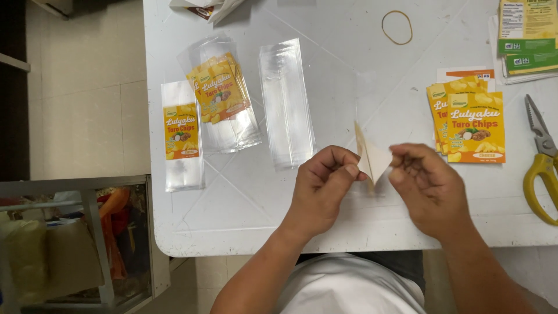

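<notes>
The yellow-handled scissors (540,166) are being cut off by the right edge, as is the leaflet stack (528,35) at top right. A wrapper (200,9) is being cropped at the top edge. Part of the beige paper slip (372,160) is being hidden behind fingers of both hands; its far face can't be seen.

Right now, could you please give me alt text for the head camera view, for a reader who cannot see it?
Two bare hands, left hand and right hand, pinch a small pale paper slip between them over a white table. Clear bags and yellow labels lie on it, with yellow-handled scissors and a rubber band.
</notes>
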